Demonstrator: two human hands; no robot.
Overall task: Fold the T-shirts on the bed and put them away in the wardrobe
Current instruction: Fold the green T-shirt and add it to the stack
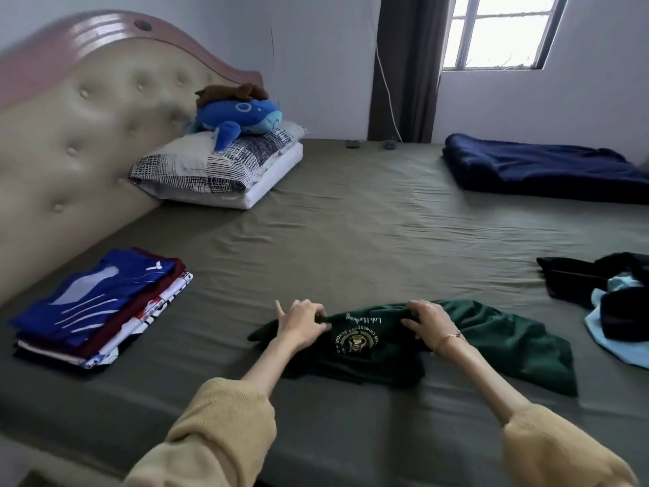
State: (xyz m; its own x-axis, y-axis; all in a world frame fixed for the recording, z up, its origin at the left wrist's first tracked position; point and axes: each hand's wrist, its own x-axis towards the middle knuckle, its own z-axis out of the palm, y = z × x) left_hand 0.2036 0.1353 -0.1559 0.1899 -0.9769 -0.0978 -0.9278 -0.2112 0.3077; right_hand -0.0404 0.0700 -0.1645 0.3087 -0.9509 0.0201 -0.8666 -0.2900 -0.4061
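Observation:
A dark green T-shirt (498, 342) with a round gold school crest lies crumpled on the olive bed sheet (351, 223) near the front edge. My left hand (302, 325) pinches the shirt's far edge left of the crest. My right hand (430, 323) grips the same edge to the right of the crest, a thin bracelet on its wrist. A stack of folded T-shirts (102, 307), blue one on top, sits at the left side of the bed. At the right edge lies a loose heap of unfolded clothes (604, 300), black and light blue. No wardrobe is in view.
Pillows (210, 166) with a blue plush whale (238, 117) lean at the padded headboard (70, 135). A folded navy blanket (541, 170) lies far right. A window (498, 29) and a dark curtain (407, 65) stand on the back wall.

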